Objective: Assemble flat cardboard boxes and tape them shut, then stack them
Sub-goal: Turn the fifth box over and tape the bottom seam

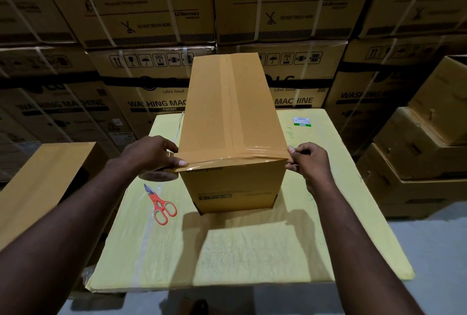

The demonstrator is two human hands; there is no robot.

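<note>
A tall brown cardboard box stands on a yellow-wrapped work surface, with a tape strip running lengthwise down its top seam. A second strip of brown tape is stretched across the near top edge. My left hand grips the tape roll at the box's left near corner, thumb on the tape. My right hand pinches the tape's free end at the right near corner.
Orange-handled scissors lie on the surface left of the box. A flat brown carton sits at the left. Open brown cartons are stacked at the right. Large washing-machine cartons form a wall behind.
</note>
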